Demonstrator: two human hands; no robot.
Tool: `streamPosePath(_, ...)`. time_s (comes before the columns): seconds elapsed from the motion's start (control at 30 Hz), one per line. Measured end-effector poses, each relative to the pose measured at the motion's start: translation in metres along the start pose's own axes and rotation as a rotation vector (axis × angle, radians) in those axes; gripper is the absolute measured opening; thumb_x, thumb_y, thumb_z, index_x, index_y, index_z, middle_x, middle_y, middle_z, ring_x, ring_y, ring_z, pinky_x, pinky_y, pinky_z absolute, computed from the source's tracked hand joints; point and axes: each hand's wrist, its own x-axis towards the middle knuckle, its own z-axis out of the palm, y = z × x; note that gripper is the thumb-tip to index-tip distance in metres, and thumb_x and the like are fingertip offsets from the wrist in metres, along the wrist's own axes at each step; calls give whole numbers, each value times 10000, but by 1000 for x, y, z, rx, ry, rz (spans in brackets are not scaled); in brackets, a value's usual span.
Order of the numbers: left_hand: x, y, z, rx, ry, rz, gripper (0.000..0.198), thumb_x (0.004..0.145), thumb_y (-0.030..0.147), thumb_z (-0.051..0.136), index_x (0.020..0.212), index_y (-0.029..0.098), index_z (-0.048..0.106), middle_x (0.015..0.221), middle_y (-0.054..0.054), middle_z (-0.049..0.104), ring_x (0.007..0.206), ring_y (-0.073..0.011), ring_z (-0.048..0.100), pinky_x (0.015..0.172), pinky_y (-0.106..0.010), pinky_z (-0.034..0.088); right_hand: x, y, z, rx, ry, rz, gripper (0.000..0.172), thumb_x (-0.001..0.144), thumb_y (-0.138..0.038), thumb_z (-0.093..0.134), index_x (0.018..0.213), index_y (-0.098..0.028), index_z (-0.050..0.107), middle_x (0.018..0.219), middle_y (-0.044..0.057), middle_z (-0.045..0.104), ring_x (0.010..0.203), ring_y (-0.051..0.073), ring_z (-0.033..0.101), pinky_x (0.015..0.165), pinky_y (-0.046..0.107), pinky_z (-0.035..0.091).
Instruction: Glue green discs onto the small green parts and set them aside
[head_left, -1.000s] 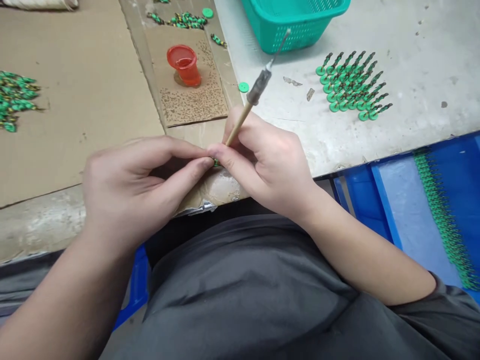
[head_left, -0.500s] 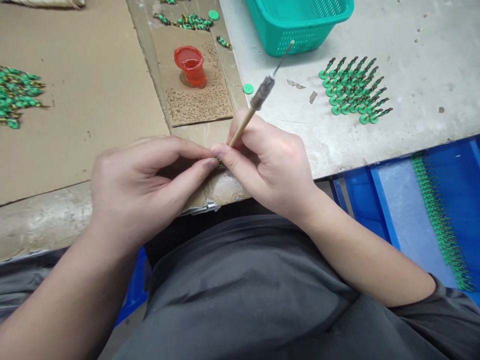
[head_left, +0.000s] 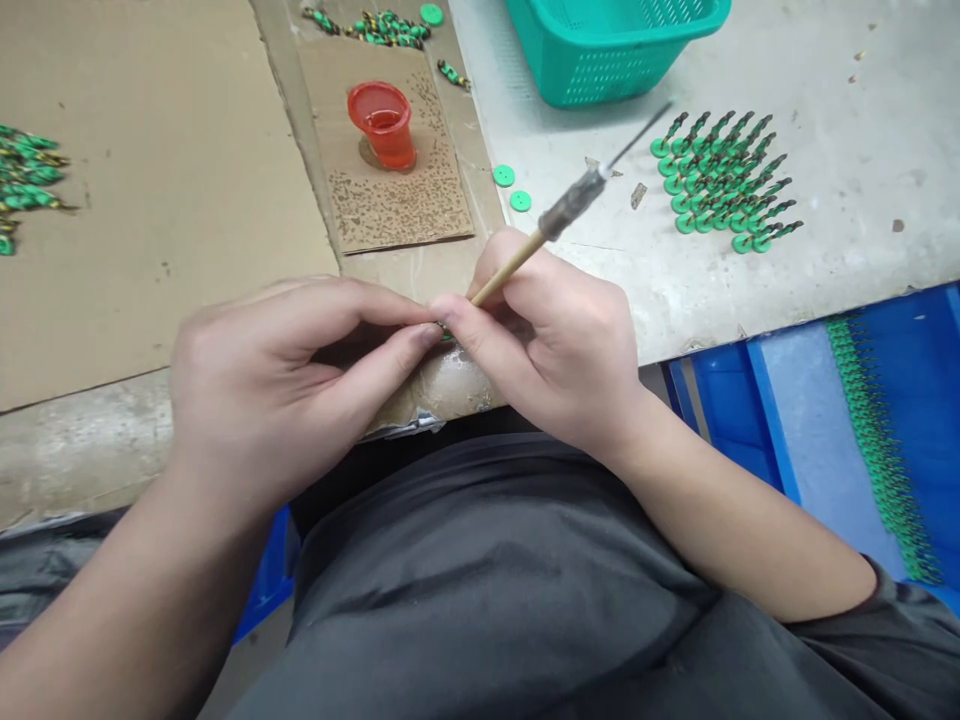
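Observation:
My left hand [head_left: 277,380] and my right hand [head_left: 547,340] meet fingertip to fingertip over the near table edge, pinching a tiny green piece [head_left: 445,332] between them; most of it is hidden. My right hand also grips a thin wooden-handled brush [head_left: 559,212], whose grey ferrule and fine tip point up and to the right. A small red cup [head_left: 384,124] holding liquid stands on a speckled cardboard scrap [head_left: 390,200] beyond my hands.
Rows of painted green pieces [head_left: 724,180] lie on the grey table [head_left: 825,120] at right. A teal basket [head_left: 607,40] stands behind them. More green pieces [head_left: 26,180] lie at far left on cardboard [head_left: 150,200], others [head_left: 379,25] at the top. Two green discs [head_left: 511,187] lie near the brush. A blue tray [head_left: 862,420] holds a green row.
The brush has tilted further to the right, its tip swinging toward the rows of green pieces. Both hands stay pinched together at the table edge. The view shifted slightly.

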Motion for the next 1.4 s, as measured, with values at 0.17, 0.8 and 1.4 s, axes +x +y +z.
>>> streamPosePath(0.17, 0, -9, -1, 14, -18, 55, 81, 1177, 399, 847, 1180, 361, 918, 1094, 101, 907, 945, -122, 831, 876, -266, 596, -6, 3, 1, -1, -9, 53, 217, 1299, -378, 610, 1259, -266, 791, 1011, -5, 797, 851, 159, 767, 969, 286, 646)
streamPosePath(0.8, -1, 8, -4, 111, -29, -13, 78, 1199, 369, 791, 1187, 350, 866, 1163, 92, 913, 999, -154, 854, 977, -331, 668, 5, 8, -8, 37, 23, 105, 354, 1283, -389, 640, 956, -263, 691, 947, -2, 752, 753, 161, 678, 813, 309, 606)
streamPosePath(1.4, 5, 4, -1, 241, -58, 85, 138, 1200, 392, 769, 1109, 303, 825, 1048, 21, 828, 983, -206, 785, 971, -388, 594, 23, 16, -16, 57, -290, 77, 317, 1290, -368, 590, 1041, -255, 751, 991, 17, 775, 878, 243, 743, 879, 383, 611)
